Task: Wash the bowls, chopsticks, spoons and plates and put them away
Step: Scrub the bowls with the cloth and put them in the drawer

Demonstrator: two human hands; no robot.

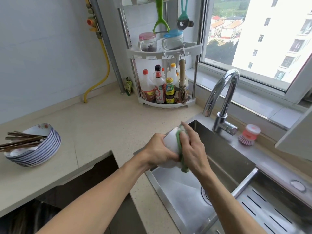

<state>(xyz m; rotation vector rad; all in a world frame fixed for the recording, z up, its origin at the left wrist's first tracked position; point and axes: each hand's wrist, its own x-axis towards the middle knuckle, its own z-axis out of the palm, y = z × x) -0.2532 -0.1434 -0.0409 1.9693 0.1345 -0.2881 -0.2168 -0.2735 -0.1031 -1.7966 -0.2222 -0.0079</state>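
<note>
My left hand (158, 152) grips a white bowl (170, 141) tilted on its side above the left edge of the steel sink (224, 154). My right hand (194, 147) presses a green sponge (180, 149) against the bowl's outside with fingers mostly straight. On the counter at the far left stands a stack of several blue-rimmed plates (45, 149), and a bundle of dark chopsticks (22, 141) lies across the top of it.
A curved chrome faucet (222, 97) rises behind the sink, with a pink dish brush (249, 135) beside it. A corner rack (166, 102) holds sauce bottles and jars. A drain tray (268, 210) sits in the sink's right part. An open cabinet gap lies below the counter.
</note>
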